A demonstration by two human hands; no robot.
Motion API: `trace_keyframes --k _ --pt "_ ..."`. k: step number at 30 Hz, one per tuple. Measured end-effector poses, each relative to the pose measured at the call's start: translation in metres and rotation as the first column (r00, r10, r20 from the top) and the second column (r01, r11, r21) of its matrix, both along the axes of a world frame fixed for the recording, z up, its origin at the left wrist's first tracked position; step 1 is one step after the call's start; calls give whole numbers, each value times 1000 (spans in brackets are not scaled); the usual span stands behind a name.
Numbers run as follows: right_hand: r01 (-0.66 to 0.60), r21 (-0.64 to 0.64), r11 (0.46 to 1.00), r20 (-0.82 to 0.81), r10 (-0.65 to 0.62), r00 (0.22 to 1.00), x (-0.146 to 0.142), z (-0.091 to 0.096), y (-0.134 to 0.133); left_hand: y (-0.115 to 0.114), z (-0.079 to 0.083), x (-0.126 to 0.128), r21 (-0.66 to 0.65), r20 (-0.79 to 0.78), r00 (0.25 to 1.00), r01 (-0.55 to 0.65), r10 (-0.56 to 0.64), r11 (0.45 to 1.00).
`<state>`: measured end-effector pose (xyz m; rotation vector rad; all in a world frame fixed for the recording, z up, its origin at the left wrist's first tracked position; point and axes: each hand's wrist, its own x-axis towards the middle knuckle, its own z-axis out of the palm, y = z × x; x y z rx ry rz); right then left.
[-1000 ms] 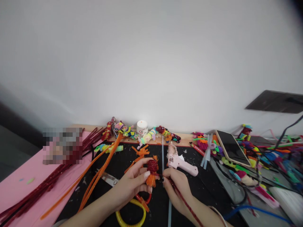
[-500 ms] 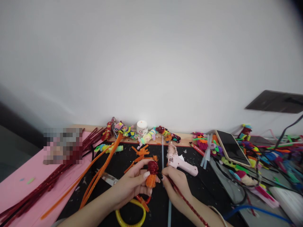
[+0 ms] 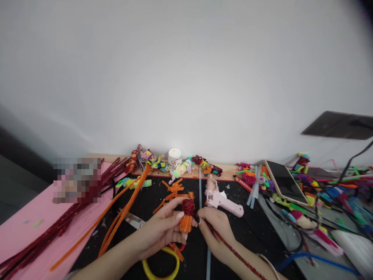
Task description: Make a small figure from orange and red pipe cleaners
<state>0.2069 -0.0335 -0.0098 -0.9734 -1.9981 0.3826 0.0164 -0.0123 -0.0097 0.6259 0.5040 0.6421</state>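
Note:
Between the thumb and fingers of my left hand (image 3: 166, 227) is a small pipe-cleaner figure (image 3: 185, 223), with a sparkly dark red top and an orange lower part. Close by on its right, my right hand (image 3: 217, 229) pinches a dark red tinsel pipe cleaner (image 3: 237, 254), whose long end trails back over the wrist. The fingertips of my right hand are near the figure's side; whether they touch it is hard to tell. Under my left hand lie scissors with a yellow handle (image 3: 161, 268). A pale pink glue gun (image 3: 223, 202) rests just beyond my right hand.
Orange pipe cleaners (image 3: 131, 206) and a red bundle (image 3: 55, 227) lie at the left, partly on a pink sheet (image 3: 17, 239). A paper cup (image 3: 175, 157) stands at the back by the wall. A phone (image 3: 285, 182), cables and colourful pipe-cleaner pieces crowd the right.
Almost nothing differs. Both hands keep their place, with only a slight shift of the fingers and of the red pipe cleaner's trailing end.

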Motion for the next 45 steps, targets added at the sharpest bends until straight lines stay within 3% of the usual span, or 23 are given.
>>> trace_keyframes --k 13,27,45 --pt "-65 -20 998 9 65 998 1 4 0 0 -1 -1 -10 -9 1000 18 -18 1000" --pt "9 51 999 109 -15 994 2 3 0 2 4 -1 -25 -23 1000 12 -13 1000" --pt "62 91 994 105 -71 992 2 -4 1 1 6 -3 -8 -20 1000 10 -11 1000"
